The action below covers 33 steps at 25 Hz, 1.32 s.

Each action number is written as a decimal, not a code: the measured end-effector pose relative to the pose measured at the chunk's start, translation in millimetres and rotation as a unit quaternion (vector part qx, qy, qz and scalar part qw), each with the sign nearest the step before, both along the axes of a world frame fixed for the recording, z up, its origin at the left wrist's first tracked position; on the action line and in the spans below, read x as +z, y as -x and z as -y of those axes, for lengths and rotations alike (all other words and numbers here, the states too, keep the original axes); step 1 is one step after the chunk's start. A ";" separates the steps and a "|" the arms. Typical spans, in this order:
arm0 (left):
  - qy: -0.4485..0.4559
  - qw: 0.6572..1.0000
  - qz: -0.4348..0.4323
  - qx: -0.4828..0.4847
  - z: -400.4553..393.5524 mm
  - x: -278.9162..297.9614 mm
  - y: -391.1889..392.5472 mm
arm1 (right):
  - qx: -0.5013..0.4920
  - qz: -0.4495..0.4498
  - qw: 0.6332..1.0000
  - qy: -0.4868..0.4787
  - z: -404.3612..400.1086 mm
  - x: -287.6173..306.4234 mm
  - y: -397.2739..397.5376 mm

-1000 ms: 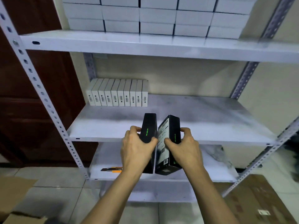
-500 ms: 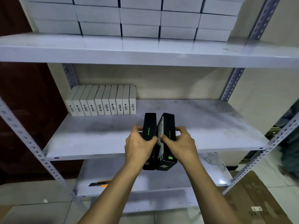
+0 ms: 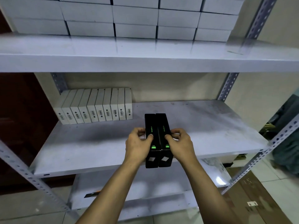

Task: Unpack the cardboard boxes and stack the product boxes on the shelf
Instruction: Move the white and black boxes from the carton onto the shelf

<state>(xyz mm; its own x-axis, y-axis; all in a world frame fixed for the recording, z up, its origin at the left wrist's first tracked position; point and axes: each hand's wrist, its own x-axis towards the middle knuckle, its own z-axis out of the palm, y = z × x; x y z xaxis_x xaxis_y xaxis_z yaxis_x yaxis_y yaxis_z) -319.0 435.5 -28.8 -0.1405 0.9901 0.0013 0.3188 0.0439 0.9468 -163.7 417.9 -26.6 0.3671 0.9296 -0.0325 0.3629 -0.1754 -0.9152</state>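
Two black product boxes (image 3: 157, 139) with green print sit pressed side by side at the centre of the frame, over the front part of the grey middle shelf (image 3: 80, 147), their near ends reaching past its front edge. The left hand (image 3: 137, 145) grips the left box, thumb on its top face and fingers curled round its outer side. The right hand (image 3: 179, 143) grips the right box in the same way. Toward the left of the frame, at the back of that shelf, a row of white boxes (image 3: 97, 107) stands on edge, barcodes facing out. Across the top of the frame, the upper shelf (image 3: 145, 55) carries stacked white cartons (image 3: 135, 16).
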 end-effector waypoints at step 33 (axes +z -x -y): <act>-0.020 0.990 0.059 0.127 -120.0 -24.7 -66.8 | 0.098 -0.042 0.994 -0.024 -155.2 -22.6 -51.5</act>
<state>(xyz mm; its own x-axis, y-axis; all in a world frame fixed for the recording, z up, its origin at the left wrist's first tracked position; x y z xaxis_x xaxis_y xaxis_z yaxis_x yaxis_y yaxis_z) -252.2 555.5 -53.5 -0.3859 0.9225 0.0093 0.1895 0.0694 0.9794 -112.1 573.1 -49.2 0.1771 0.9842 -0.0096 0.3080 -0.0647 -0.9492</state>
